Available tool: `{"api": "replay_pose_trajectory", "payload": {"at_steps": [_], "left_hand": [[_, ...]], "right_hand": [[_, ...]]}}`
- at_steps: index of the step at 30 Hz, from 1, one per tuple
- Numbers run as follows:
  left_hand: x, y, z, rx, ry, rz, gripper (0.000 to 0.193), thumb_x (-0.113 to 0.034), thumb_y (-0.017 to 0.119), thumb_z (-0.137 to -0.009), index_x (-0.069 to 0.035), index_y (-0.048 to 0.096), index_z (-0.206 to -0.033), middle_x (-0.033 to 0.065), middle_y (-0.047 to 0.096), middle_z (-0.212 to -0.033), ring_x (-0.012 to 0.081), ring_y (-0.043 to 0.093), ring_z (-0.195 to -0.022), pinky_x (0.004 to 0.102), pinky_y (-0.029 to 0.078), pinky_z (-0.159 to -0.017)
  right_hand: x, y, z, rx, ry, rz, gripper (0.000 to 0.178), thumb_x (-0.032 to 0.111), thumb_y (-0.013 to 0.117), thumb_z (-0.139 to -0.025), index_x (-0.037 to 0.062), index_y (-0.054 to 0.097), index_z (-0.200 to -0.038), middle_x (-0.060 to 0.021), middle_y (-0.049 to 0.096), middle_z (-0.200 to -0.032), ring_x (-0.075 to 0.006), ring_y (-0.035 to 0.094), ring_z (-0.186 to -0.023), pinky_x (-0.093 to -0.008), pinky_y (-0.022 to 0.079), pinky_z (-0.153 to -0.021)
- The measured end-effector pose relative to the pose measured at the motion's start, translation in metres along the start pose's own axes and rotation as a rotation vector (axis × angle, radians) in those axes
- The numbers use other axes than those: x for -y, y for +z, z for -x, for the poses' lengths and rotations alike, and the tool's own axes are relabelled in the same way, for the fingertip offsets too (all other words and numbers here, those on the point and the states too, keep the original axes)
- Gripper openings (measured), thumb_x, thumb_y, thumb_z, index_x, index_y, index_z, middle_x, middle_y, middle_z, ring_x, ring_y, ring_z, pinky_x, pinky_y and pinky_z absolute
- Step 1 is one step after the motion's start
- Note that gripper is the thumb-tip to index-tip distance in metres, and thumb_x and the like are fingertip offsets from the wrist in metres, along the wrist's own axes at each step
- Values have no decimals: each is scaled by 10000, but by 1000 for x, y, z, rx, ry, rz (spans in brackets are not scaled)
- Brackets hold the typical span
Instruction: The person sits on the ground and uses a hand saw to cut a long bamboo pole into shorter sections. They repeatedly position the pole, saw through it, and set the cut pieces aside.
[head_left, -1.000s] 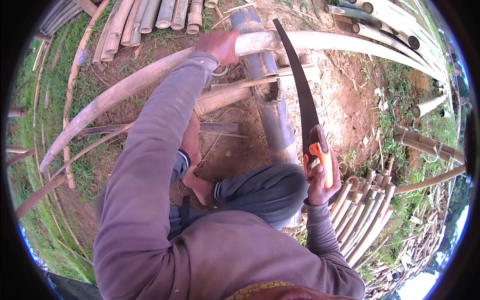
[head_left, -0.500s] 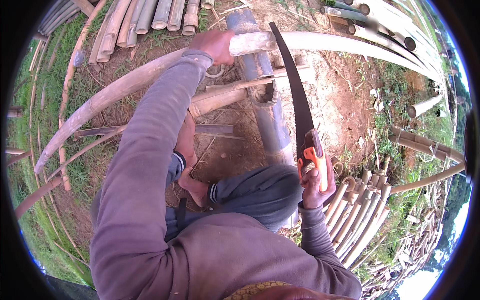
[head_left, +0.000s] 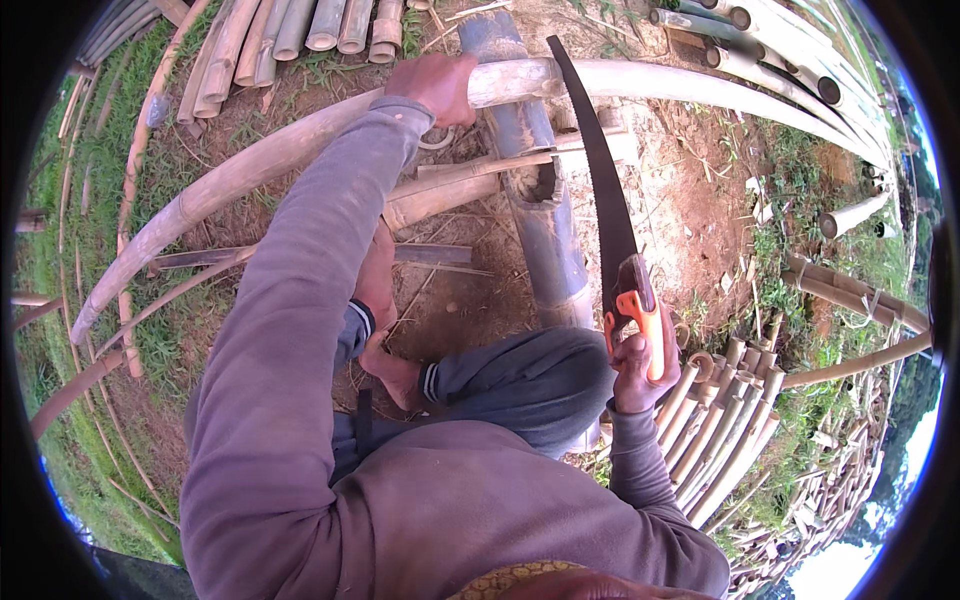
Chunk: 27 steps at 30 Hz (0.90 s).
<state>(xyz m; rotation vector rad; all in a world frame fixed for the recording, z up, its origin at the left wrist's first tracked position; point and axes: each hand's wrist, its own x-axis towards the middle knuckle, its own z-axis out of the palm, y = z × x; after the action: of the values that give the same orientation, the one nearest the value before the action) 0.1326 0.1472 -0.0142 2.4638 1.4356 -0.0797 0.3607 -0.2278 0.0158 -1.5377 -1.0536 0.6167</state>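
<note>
A long pale bamboo pole [head_left: 240, 160] crosses the view, bending from the lower left to the far right. My left hand [head_left: 437, 88] is closed around it near the middle, just left of the saw. In my right hand [head_left: 645, 365] is a hand saw [head_left: 603, 170], its orange-and-brown handle gripped by my fingers. The dark toothed blade points away from me, and its far end lies against the pole a short way right of my left hand. Under the pole runs a thick grey bamboo log [head_left: 548, 235] with a notch cut into its top.
My bare foot [head_left: 390, 375] rests on the dirt beside a split bamboo piece [head_left: 440, 198] that reaches the log. Cut bamboo lengths [head_left: 325, 25] lie at the far left, more poles [head_left: 780, 55] at the far right. A bundle of thin bamboo pieces [head_left: 715, 430] stands right of my knee.
The whole scene has shifted slightly to the right in view. Saw, pole and both hands keep nearly the same places relative to one another.
</note>
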Motion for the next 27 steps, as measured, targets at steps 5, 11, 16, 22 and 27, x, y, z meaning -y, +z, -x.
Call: {"api": "replay_pose_trajectory", "payload": {"at_steps": [5, 11, 16, 22, 27], "left_hand": [[-13, 12, -5, -127, 45, -7, 513, -312, 841, -802, -107, 687, -1247, 141, 796, -992, 316, 784, -967, 463, 633, -872], [-6, 0, 2, -28, -17, 1, 510, -311, 847, -791, -108, 692, -1233, 126, 793, -926, 317, 785, -923, 461, 631, -858], [-1, 2, 0, -11, 6, 12, 517, -309, 846, -798, -99, 686, -1243, 140, 795, -959, 321, 787, -929, 464, 635, -866], [-8, 5, -6, -78, 61, 24, 571, -327, 841, -805, -98, 660, -1295, 140, 796, -987, 319, 787, -950, 476, 635, -884], [1, 9, 2, -69, 21, -28, 529, -328, 833, -806, -95, 676, -1254, 134, 796, -971, 307, 787, -945, 467, 636, -874]], "right_hand": [[-11, 85, -156, -46, 55, -146, 457, 212, 704, -1060, -71, 626, -1410, -131, 727, -1148, -154, 693, -978, -308, 606, -817], [-16, 56, -99, -37, 42, -65, 457, 209, 704, -1057, -71, 622, -1409, -128, 720, -1135, -155, 681, -967, -303, 598, -799], [1, -3, 14, -23, 118, -87, 582, 263, 647, -1080, -128, 496, -1484, -252, 669, -1334, -322, 709, -1185, -423, 661, -925], [2, 98, -190, -13, 32, -78, 428, 190, 762, -1021, -45, 681, -1369, -91, 752, -1048, -66, 656, -758, -233, 541, -629], [-5, 45, -78, -32, 116, -115, 505, 197, 726, -1041, -65, 603, -1454, -121, 753, -1127, -130, 702, -922, -266, 592, -717]]}}
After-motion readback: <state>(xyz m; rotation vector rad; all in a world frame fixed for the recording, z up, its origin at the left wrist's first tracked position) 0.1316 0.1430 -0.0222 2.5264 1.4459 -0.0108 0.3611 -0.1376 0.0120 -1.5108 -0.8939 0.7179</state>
